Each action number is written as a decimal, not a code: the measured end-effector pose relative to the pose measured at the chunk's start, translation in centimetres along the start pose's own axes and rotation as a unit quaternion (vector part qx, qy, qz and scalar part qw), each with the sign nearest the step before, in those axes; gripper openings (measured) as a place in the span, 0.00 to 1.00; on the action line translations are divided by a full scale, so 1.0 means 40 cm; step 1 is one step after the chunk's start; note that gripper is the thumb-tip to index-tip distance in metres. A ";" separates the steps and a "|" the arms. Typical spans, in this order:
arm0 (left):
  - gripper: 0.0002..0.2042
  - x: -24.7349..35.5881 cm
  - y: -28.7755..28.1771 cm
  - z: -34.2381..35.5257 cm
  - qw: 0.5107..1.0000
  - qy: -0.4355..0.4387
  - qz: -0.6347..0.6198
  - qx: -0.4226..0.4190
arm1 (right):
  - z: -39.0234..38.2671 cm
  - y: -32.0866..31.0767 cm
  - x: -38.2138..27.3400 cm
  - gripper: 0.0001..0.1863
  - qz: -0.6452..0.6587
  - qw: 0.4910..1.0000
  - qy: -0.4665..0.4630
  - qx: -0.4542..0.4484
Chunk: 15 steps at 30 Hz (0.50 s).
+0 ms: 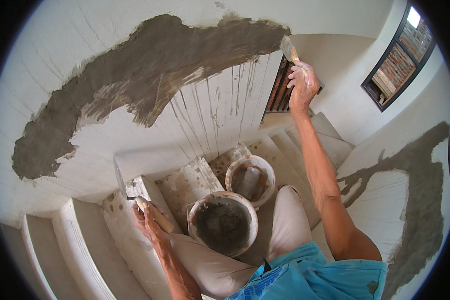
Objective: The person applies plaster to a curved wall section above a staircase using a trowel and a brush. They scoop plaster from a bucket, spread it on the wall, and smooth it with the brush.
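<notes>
My right hand (304,85) is raised to the wall, its fingers closed round the handle of a paintbrush (288,48). The bristles meet the right end of a broad band of wet grey mortar (170,55) on the white wall. Low on the left, my left hand (150,222) grips the wooden handle of a trowel (119,177), its blade pointing up beside the wall. Between my knees and the wall stands a bucket of grey mortar (222,224). Just behind it is a second bucket (250,181) with murky water and a pale object inside.
Splattered concrete stairs (85,245) run along the wall, descending or rising on both sides of me. A barred window opening (280,90) lies beyond the wall's end, and a dark-framed window (400,62) is at upper right. More grey mortar (425,200) covers the right wall.
</notes>
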<state>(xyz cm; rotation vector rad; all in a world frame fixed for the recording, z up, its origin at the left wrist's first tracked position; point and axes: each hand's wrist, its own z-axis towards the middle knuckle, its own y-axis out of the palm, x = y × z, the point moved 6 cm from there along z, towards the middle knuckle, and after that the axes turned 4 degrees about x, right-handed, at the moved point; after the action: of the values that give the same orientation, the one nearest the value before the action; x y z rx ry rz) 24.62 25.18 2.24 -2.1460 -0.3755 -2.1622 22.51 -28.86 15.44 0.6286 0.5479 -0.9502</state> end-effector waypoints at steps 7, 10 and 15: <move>0.19 0.015 0.006 -0.005 1.000 -0.005 0.008 0.002 | 0.045 -0.022 0.090 0.12 0.136 0.982 0.070 0.111; 0.19 0.015 0.006 -0.006 1.000 -0.005 0.007 0.001 | 0.047 -0.021 0.111 0.13 0.170 0.972 0.099 0.129; 0.20 0.005 0.008 -0.004 1.000 -0.009 -0.003 -0.006 | 0.040 -0.005 0.122 0.15 0.200 0.965 0.126 0.114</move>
<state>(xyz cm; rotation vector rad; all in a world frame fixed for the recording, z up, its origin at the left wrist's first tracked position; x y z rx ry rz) 24.52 24.86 2.46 -2.1745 -0.3706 -2.1551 24.89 -32.84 13.23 1.0341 0.5132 -0.5551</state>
